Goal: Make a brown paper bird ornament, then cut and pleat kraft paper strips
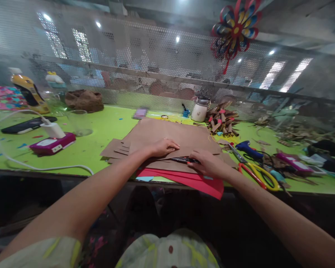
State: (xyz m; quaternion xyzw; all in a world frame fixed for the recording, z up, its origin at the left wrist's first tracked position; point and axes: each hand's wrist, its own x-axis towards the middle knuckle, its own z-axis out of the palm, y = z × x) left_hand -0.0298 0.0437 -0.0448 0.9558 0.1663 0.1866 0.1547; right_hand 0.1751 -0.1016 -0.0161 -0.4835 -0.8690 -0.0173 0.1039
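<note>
A large sheet of brown paper (167,130) lies on the bright green table, its near part folded over. My left hand (164,147) rests flat on it, fingers stretched out to the right, holding nothing. My right hand (202,162) is closed around a knife (181,160) with a dark handle. Its thin blade points left and lies along the fold of the paper; part of it is hidden. Under the near edge, red paper sheets (195,180) stick out over the table edge. Smaller brown pieces with slits (115,149) lie at the left.
Large scissors with red and yellow handles (261,175) and a blue glue gun (249,149) lie right. A white jar (200,109) and a bundle of rolled brown paper (225,119) stand behind. Left are a clear cup (79,124), a magenta power socket (54,143) and a phone (28,124).
</note>
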